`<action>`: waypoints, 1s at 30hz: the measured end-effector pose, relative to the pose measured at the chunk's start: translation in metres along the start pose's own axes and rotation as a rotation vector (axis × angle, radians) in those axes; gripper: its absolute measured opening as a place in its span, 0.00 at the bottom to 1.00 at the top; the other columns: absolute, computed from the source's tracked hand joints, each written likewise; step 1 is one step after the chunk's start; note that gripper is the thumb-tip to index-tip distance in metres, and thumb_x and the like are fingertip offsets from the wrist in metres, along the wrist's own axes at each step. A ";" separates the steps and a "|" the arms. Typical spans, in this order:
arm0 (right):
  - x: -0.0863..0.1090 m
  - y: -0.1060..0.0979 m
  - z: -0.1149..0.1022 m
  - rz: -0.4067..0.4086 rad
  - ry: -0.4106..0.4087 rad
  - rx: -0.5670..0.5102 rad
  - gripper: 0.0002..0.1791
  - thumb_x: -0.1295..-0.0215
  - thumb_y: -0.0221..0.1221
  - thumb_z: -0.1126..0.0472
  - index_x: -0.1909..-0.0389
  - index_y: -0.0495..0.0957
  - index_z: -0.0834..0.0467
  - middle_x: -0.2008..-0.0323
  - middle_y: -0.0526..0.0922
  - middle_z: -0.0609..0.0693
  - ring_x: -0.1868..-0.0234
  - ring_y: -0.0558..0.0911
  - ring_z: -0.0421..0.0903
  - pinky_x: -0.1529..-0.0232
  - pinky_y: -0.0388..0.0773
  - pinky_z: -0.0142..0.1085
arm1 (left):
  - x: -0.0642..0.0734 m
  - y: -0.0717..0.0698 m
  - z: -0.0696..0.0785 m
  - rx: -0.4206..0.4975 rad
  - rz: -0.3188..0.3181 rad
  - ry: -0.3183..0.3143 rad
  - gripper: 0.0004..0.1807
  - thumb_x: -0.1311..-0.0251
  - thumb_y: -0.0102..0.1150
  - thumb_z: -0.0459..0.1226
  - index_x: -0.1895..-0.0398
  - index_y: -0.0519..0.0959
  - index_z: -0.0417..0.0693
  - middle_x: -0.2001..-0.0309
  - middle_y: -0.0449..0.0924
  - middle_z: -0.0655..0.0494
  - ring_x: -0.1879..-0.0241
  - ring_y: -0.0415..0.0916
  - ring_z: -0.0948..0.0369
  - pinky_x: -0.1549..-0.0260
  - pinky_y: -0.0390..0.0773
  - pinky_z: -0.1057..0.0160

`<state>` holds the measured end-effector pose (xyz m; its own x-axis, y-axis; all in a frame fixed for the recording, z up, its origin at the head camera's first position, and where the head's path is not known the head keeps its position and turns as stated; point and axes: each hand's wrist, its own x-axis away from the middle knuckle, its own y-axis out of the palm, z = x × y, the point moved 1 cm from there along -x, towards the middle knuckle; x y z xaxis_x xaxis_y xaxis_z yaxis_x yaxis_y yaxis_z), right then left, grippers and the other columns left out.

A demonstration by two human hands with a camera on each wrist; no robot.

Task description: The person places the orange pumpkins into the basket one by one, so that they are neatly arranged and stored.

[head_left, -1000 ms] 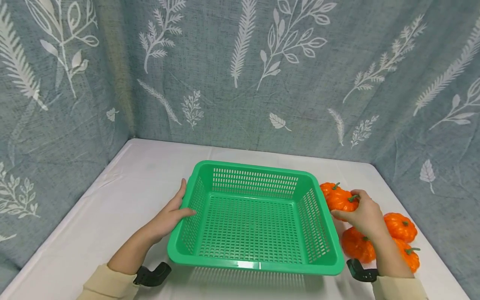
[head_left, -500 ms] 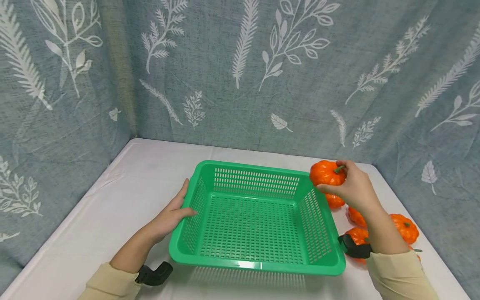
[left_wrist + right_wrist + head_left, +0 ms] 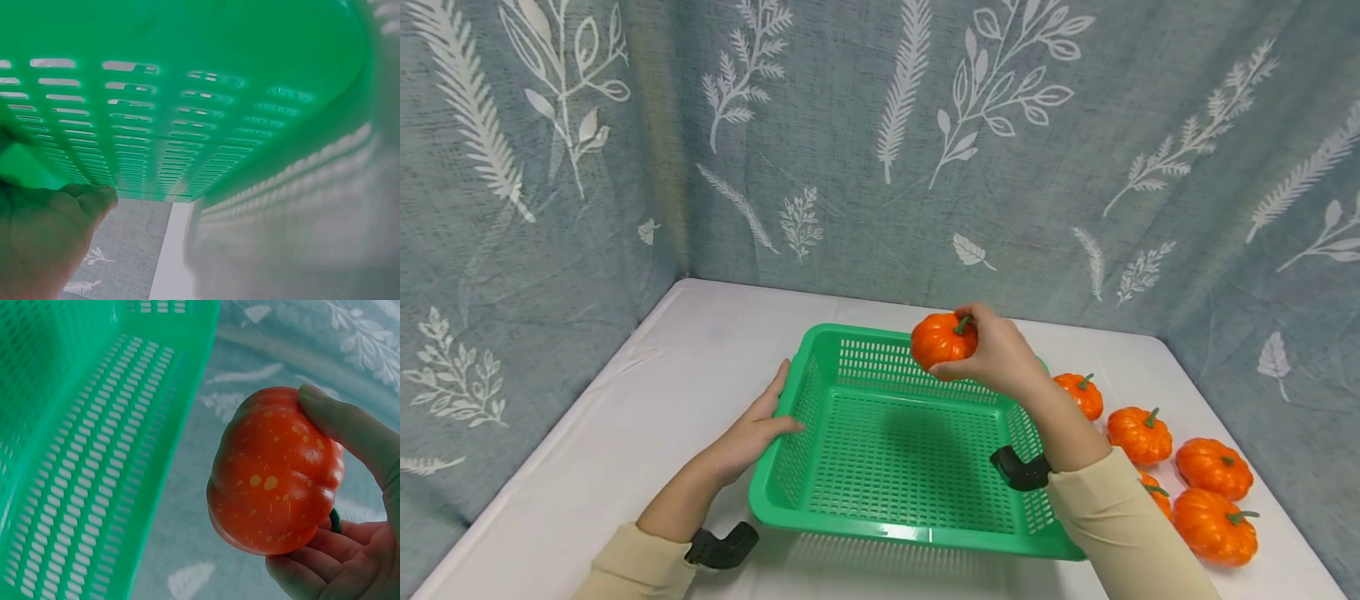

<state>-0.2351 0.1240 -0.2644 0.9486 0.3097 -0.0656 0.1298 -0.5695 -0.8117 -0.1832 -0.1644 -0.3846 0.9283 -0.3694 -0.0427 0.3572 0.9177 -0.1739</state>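
Observation:
A small orange pumpkin (image 3: 938,342) with a green stem is held by my right hand (image 3: 1000,354), above the far part of the green plastic basket (image 3: 895,537). In the right wrist view, the thumb lies on one side of the pumpkin (image 3: 275,475) and the fingers on the other; yellow specks dot its skin. My left hand (image 3: 752,437) grips the basket's left side, thumb over the rim and fingers outside. From the left wrist, the hand (image 3: 47,231) appears against the slotted basket wall (image 3: 187,37). No pumpkin shows in the visible part of the basket.
Several more pumpkins lie right of the basket, among them one by its rim (image 3: 1081,395) and one nearer the front (image 3: 1213,527). My right forearm partly covers the basket's right side. A white cloth (image 3: 647,375) covers the table, and patterned grey-blue curtains (image 3: 850,167) surround it.
My right hand has lifted a pumpkin from the group on the right and carried it left, over the basket. The left hand keeps its hold on the rim. The view has shifted slightly.

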 end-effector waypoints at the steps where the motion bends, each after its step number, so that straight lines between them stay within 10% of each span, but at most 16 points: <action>1: -0.002 0.003 -0.003 -0.009 -0.004 -0.004 0.42 0.60 0.71 0.52 0.43 0.64 0.62 0.53 0.75 0.57 0.55 0.77 0.52 0.57 0.77 0.41 | 0.000 0.000 0.000 0.001 0.001 -0.001 0.48 0.44 0.42 0.27 0.30 0.22 0.46 0.29 0.18 0.47 0.31 0.18 0.47 0.38 0.32 0.38; 30: -0.044 0.120 -0.028 -0.266 -0.147 0.203 0.37 0.60 0.72 0.53 0.49 0.68 0.63 0.56 0.78 0.55 0.58 0.78 0.47 0.56 0.75 0.36 | 0.003 -0.001 -0.005 0.019 0.001 -0.006 0.49 0.46 0.45 0.28 0.30 0.23 0.47 0.29 0.19 0.48 0.30 0.26 0.46 0.38 0.52 0.46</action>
<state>-0.2530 0.0210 -0.3430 0.8359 0.5411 0.0922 0.2920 -0.2961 -0.9094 -0.1816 -0.1672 -0.3894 0.9291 -0.3681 -0.0370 0.3585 0.9206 -0.1550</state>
